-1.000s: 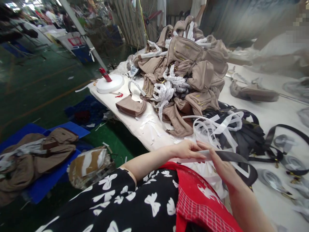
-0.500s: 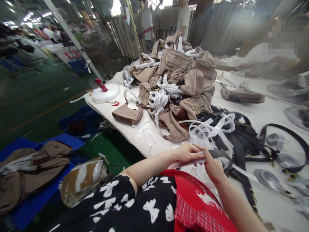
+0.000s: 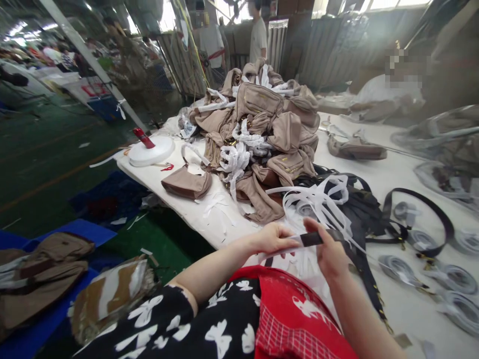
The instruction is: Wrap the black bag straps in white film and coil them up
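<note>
A black strap (image 3: 311, 239) with a white strip along it stretches between my two hands, just above the table's near edge. My left hand (image 3: 275, 239) pinches its white-covered part with closed fingers. My right hand (image 3: 331, 257) is closed around the black part, and the strap comes out again beyond it to the right. Loose white strips (image 3: 324, 199) lie in a tangle right behind my hands. Next to them is a heap of black straps (image 3: 359, 214) with small gold-coloured metal fittings.
Brown bags (image 3: 258, 99) form a tall pile on the white table (image 3: 202, 219). One small brown bag (image 3: 187, 182) lies by the left edge, near a white roll (image 3: 151, 151). Plastic-wrapped coils (image 3: 454, 278) lie at right. A person (image 3: 389, 92) is across the table.
My hands have moved slightly apart, baring more black strap between them. The camera view has shifted a little to the right.
</note>
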A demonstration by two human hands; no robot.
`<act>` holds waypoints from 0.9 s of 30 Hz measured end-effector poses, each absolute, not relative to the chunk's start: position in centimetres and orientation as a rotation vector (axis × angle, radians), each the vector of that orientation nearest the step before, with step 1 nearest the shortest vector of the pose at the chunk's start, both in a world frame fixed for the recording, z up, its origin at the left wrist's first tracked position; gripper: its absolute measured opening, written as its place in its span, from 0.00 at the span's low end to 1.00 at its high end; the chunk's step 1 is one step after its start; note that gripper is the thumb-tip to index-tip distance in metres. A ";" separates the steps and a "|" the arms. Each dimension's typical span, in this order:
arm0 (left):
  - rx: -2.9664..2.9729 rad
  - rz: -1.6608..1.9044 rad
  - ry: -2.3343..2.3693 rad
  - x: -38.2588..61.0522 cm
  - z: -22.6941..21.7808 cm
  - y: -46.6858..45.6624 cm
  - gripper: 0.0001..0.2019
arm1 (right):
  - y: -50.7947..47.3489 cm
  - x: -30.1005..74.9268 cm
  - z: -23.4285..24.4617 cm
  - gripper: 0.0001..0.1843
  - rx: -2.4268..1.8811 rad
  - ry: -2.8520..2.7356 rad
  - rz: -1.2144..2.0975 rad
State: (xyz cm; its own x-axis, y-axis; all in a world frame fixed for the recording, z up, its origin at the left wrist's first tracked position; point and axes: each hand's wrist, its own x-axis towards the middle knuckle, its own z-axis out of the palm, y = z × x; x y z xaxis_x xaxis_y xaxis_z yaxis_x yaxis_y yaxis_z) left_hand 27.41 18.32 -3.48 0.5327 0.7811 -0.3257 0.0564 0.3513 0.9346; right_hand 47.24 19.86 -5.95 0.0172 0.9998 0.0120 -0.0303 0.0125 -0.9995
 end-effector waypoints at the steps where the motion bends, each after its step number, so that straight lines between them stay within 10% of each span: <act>1: 1.150 0.517 0.922 26.8 -3.4 18.1 0.29 | 20.5 48.4 -5.6 0.22 -1.193 -1.062 1.148; 27: 1.071 0.344 0.712 25.8 -1.9 18.2 0.32 | 21.2 50.4 3.3 0.27 -1.057 -1.303 1.121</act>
